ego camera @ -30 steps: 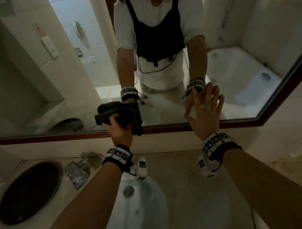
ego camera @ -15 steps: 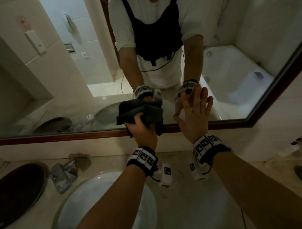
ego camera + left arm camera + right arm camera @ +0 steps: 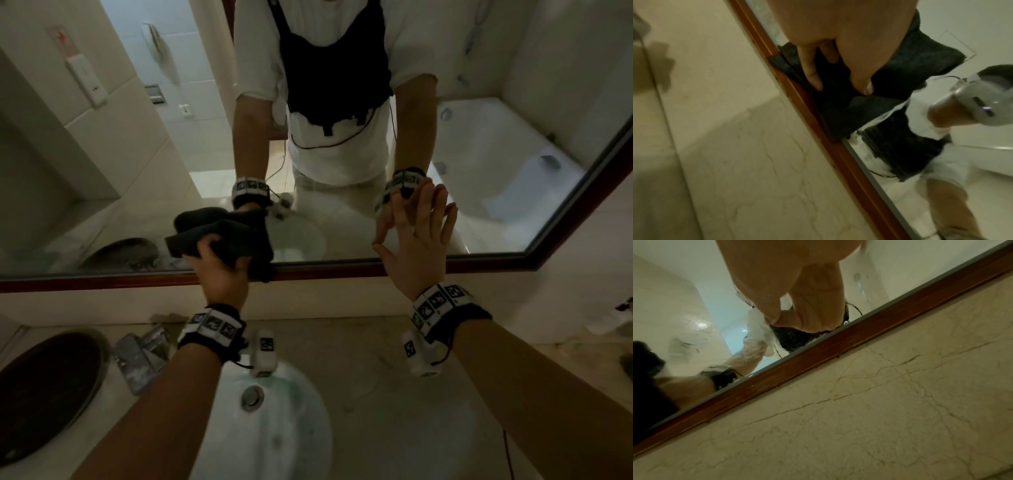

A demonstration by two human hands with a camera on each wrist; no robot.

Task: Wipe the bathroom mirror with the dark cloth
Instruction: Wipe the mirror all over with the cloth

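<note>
My left hand (image 3: 219, 263) grips a bunched dark cloth (image 3: 222, 233) and holds it against the bottom of the mirror (image 3: 113, 192), overlapping its brown wooden frame (image 3: 394, 265). In the left wrist view my left hand (image 3: 841, 86) has its fingers (image 3: 813, 78) and thumb curled into the cloth (image 3: 849, 113) at the frame (image 3: 851, 162). My right hand (image 3: 419, 233) lies flat on the glass to the right, fingers straight and spread. The right wrist view shows that right hand (image 3: 797, 301) meeting its reflection just above the frame (image 3: 838, 347).
Below the mirror is a marble counter (image 3: 394, 411) with a white sink (image 3: 281, 438) and its drain (image 3: 252, 395). A metal tap (image 3: 144, 356) stands left of the sink, and a dark round basin (image 3: 44, 387) lies further left. A marble wall strip (image 3: 900, 402) runs under the frame.
The left hand slid the cloth right along the mirror's bottom edge toward the right hand, then back left. The right hand stayed flat on the glass.
</note>
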